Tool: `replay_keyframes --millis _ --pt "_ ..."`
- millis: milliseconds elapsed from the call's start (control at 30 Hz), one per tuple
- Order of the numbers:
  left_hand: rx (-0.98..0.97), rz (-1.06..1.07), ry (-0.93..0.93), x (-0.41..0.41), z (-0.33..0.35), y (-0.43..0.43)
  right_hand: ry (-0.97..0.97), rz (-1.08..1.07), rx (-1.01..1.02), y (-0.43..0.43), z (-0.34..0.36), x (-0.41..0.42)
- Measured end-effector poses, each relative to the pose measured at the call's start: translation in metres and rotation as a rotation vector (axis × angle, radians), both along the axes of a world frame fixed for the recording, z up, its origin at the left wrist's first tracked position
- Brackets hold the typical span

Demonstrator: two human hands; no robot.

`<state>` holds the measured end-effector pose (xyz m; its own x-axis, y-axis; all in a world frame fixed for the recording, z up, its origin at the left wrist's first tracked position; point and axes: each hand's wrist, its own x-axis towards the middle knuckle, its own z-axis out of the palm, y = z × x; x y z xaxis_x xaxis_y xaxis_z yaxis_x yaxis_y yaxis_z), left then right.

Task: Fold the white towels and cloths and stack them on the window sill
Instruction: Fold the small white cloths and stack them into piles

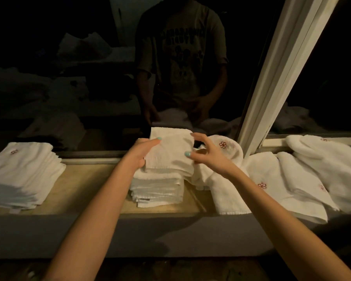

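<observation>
A folded stack (22,175) sits at the window sill's (85,185) left end. My left hand (142,153) grips a folded white cloth (170,153) atop the middle stack (157,189). My right hand's (207,155) thumb touches its right edge, though I cannot tell if it grips. Loose towels (292,179) lie to the right.

Both arms are bare all the way to the bottom edge of the picture. The left hand (144,153) has a thumb nail (159,138) painted light blue-green, and the right hand (208,154) has one just the same. The dark window glass (89,57) works like a mirror and shows the person's clothes. There is a dull grey-green T-shirt (213,27) with short sleeves (145,63) that end above the elbow. On the chest is a big black print (180,49): rows of letters too blurry to read, with round shapes under them.
</observation>
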<state>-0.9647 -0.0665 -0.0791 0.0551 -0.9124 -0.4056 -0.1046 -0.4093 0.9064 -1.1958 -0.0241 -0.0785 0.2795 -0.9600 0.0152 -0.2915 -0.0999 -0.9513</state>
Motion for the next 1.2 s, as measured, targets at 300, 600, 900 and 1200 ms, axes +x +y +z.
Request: replay_keyframes --millis 300,600,900,1200 --pt "0.013 -0.117 0.089 -0.004 0.011 0.012 0.342 -0.006 -0.193 0.035 -0.028 0.006" --pt "-0.15 -0.053 0.099 -0.008 -0.002 0.027 0.102 -0.16 -0.314 0.045 -0.017 -0.005" --pt "-0.181 -0.057 0.128 -0.004 -0.001 0.026 -0.242 -0.215 0.033 0.049 -0.012 0.018" --pt "-0.174 -0.278 0.145 0.013 0.003 0.033 -0.594 -0.116 0.286 0.037 -0.005 0.035"
